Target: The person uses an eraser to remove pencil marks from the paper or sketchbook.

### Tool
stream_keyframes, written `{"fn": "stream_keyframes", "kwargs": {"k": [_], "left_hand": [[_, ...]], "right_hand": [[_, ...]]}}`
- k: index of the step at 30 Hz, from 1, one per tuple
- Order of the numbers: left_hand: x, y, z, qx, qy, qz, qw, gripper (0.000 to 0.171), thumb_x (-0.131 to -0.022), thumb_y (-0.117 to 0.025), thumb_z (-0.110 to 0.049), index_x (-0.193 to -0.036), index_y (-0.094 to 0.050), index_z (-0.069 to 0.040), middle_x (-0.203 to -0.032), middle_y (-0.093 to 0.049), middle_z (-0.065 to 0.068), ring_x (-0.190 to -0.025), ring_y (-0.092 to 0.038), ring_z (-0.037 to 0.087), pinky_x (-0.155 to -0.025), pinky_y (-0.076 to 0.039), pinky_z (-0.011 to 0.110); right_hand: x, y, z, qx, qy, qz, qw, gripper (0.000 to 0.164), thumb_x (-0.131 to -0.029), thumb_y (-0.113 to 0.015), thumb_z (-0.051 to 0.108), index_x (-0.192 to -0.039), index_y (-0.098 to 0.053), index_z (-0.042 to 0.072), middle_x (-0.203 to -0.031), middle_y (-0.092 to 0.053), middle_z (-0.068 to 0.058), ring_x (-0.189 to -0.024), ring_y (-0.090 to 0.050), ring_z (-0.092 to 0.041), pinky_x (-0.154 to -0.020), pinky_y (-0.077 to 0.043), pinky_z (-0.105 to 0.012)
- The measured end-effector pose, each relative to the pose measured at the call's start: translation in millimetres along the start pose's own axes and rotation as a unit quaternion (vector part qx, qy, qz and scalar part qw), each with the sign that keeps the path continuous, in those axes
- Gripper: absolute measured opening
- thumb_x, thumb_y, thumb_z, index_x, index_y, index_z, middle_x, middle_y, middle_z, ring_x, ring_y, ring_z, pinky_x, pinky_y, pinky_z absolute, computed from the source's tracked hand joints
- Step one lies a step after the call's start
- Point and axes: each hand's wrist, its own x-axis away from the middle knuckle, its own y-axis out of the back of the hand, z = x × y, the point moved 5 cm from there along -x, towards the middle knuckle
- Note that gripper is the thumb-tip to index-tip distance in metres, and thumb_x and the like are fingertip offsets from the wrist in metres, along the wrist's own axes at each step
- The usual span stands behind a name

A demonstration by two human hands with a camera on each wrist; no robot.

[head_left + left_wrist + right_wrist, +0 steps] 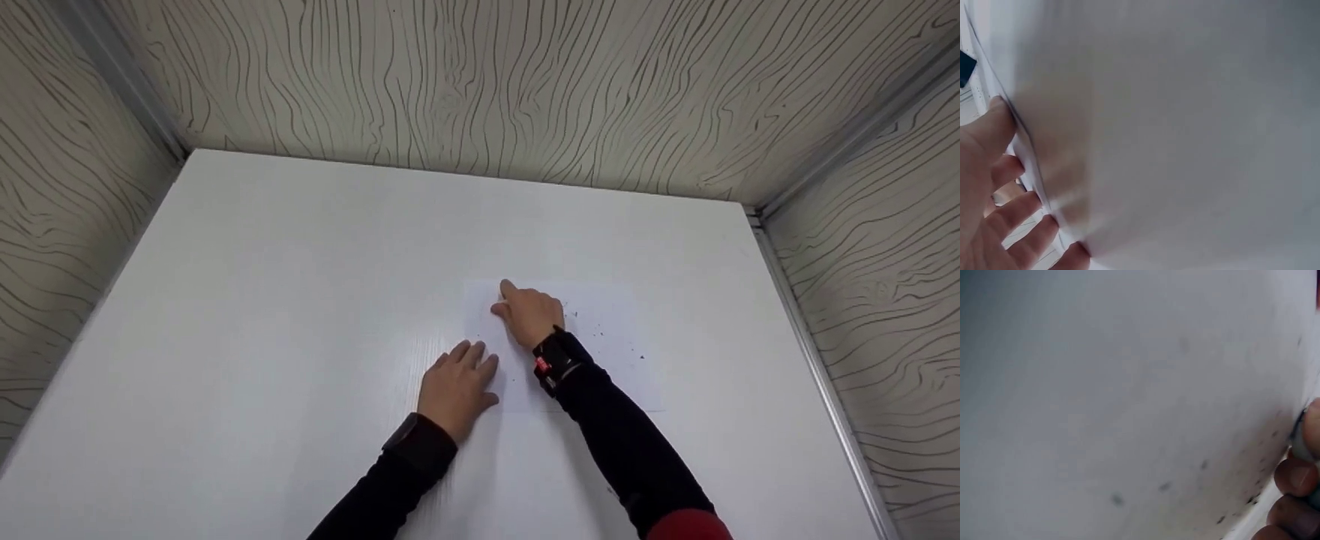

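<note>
A sheet of white paper (615, 382) lies flat on the white table, with dark crumbs (600, 332) scattered over it. Near its upper left part, my right hand (531, 313) grips a small pale eraser (1300, 443) with a dark end, pressed to the paper. Curled fingers cover most of the eraser. My left hand (454, 386) rests flat at the sheet's left edge, fingers spread. In the left wrist view, the fingertips (1075, 256) touch the white surface.
The white table (285, 300) extends widely to the left and beyond the paper. Wood-patterned panels (450, 90) enclose its back and sides, with metal strips (817, 367) along the edges. Both wrists carry black bands (561, 358).
</note>
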Motion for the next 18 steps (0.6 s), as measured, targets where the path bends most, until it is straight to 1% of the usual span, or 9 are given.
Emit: {"fn": "stream_keyframes", "kwargs": {"k": [3,4,6,9,13,16,18], "left_hand": [[3.6,-1.7,-0.6,-0.001,0.001,-0.004,1.0,0.054,-0.075,-0.069,-0.045,-0.123,-0.058,-0.023,-0.129,-0.055,0.003,-0.122,-0.049,0.022,-0.096,-0.046,0.04],[2.4,-3.0,-1.1,-0.001,-0.001,-0.005,1.0,0.054,-0.075,-0.069,-0.045,-0.123,-0.059,-0.023,-0.129,-0.056,0.003,-0.122,-0.049,0.023,-0.096,-0.046,0.041],[1.5,-5.1,-1.5,0.0,-0.007,-0.009,0.9999,0.054,-0.075,-0.07,-0.045,-0.122,-0.059,-0.022,-0.128,-0.056,0.003,-0.121,-0.05,0.023,-0.094,-0.047,0.041],[2.4,-6.1,0.2,0.0,-0.009,-0.016,0.9998,0.053,-0.075,-0.07,-0.044,-0.122,-0.059,-0.022,-0.127,-0.057,0.004,-0.12,-0.051,0.024,-0.093,-0.047,0.041],[3.0,-3.5,2.7,0.0,0.0,-0.024,0.9997,0.053,-0.075,-0.07,-0.043,-0.123,-0.059,-0.022,-0.128,-0.056,0.005,-0.121,-0.05,0.025,-0.094,-0.047,0.042],[2.7,-1.3,1.2,0.003,-0.001,-0.018,0.9998,0.054,-0.075,-0.07,-0.044,-0.123,-0.058,-0.022,-0.129,-0.056,0.005,-0.121,-0.05,0.025,-0.095,-0.046,0.041],[1.6,0.7,-1.0,0.003,-0.005,-0.02,0.9998,0.054,-0.075,-0.071,-0.043,-0.123,-0.059,-0.022,-0.128,-0.056,0.005,-0.121,-0.05,0.025,-0.094,-0.047,0.041]], "right_hand": [[-6.3,1.4,0.0,0.002,-0.019,0.003,1.0,0.025,-0.091,-0.051,0.04,-0.09,-0.049,0.015,-0.061,-0.05,-0.002,-0.053,-0.045,-0.018,-0.045,-0.033,-0.028],[-7.3,2.1,-0.8,0.005,-0.026,0.004,1.0,0.025,-0.091,-0.051,0.04,-0.09,-0.049,0.015,-0.061,-0.051,-0.002,-0.053,-0.046,-0.018,-0.045,-0.034,-0.029],[-5.0,2.9,0.0,0.005,-0.035,0.0,0.999,0.025,-0.091,-0.052,0.038,-0.089,-0.049,0.013,-0.062,-0.052,-0.004,-0.053,-0.047,-0.02,-0.046,-0.035,-0.031],[5.9,0.5,6.2,-0.006,-0.023,0.006,1.0,0.027,-0.089,-0.054,0.039,-0.087,-0.049,0.013,-0.061,-0.053,-0.005,-0.052,-0.049,-0.021,-0.045,-0.038,-0.033],[18.6,-5.0,10.4,-0.015,-0.007,0.011,1.0,0.028,-0.088,-0.056,0.042,-0.085,-0.05,0.014,-0.058,-0.052,-0.003,-0.049,-0.048,-0.019,-0.043,-0.037,-0.031],[18.7,-5.8,5.1,-0.014,-0.021,0.005,1.0,0.029,-0.088,-0.054,0.043,-0.087,-0.049,0.014,-0.057,-0.051,-0.002,-0.048,-0.046,-0.017,-0.042,-0.034,-0.029],[13.5,-2.9,-0.7,-0.012,-0.032,-0.01,0.999,0.029,-0.089,-0.054,0.042,-0.088,-0.049,0.014,-0.057,-0.051,-0.002,-0.048,-0.046,-0.018,-0.042,-0.034,-0.029]]}}
